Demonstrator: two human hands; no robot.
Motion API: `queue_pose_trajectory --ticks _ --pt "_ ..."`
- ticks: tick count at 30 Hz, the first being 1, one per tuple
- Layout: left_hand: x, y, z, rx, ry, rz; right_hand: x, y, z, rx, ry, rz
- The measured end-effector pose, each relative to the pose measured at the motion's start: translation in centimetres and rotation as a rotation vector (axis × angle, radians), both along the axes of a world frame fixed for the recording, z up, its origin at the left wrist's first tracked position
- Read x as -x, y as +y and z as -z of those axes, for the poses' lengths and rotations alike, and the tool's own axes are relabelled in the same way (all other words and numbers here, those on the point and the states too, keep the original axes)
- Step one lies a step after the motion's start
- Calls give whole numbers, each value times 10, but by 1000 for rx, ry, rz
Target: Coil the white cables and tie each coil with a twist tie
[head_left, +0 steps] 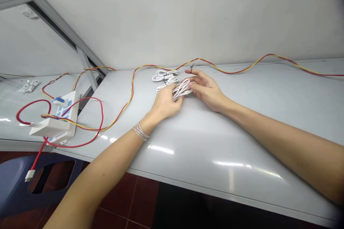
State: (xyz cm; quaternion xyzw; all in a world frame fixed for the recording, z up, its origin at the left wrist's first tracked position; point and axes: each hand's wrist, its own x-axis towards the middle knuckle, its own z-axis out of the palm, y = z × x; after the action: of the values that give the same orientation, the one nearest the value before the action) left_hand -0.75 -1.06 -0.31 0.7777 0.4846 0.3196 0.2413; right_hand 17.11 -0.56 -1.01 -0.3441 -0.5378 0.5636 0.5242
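Observation:
A coiled white cable (pixel 183 90) lies between my two hands over the grey tabletop. My left hand (pixel 167 103) is closed around the coil's left end, thumb on top. My right hand (pixel 208 89) pinches the right end with its thumb, while its index finger stretches out above. At that index finger shows a thin black twist tie (pixel 191 67); whether the finger grips it I cannot tell. Just behind my left hand rest more white cable bundles (pixel 164 75), with black ties around their middles, partly hidden by the hand.
A red and yellow twisted wire (pixel 236 72) runs along the wall edge. At left, a white power strip (pixel 70 125) holds a white charger (pixel 49 127) with looping red cable. Another white cable bundle (pixel 30 86) lies farther left. A blue chair (pixel 16 175) stands below.

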Motion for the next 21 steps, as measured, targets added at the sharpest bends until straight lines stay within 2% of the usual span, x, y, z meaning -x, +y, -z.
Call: queue_pose_trajectory --ticks 3,6,8,10,12,15,21 --pt "2 5 1 116 -253 -27 1 -1 -1 27 37 36" --pt "1 9 -1 296 -568 -34 2 -2 -1 67 27 86" --pt "0 9 -1 402 -736 -16 3 -3 -2 115 -3 74" --pt "-1 9 -2 433 -845 38 4 -5 -3 159 -34 62" --pt "0 9 -1 407 -887 79 6 -5 -5 184 -45 67" --pt "2 11 2 315 -880 75 7 -5 -9 210 -72 42" --pt "6 16 11 179 -663 67 7 -3 -7 166 -146 -35"
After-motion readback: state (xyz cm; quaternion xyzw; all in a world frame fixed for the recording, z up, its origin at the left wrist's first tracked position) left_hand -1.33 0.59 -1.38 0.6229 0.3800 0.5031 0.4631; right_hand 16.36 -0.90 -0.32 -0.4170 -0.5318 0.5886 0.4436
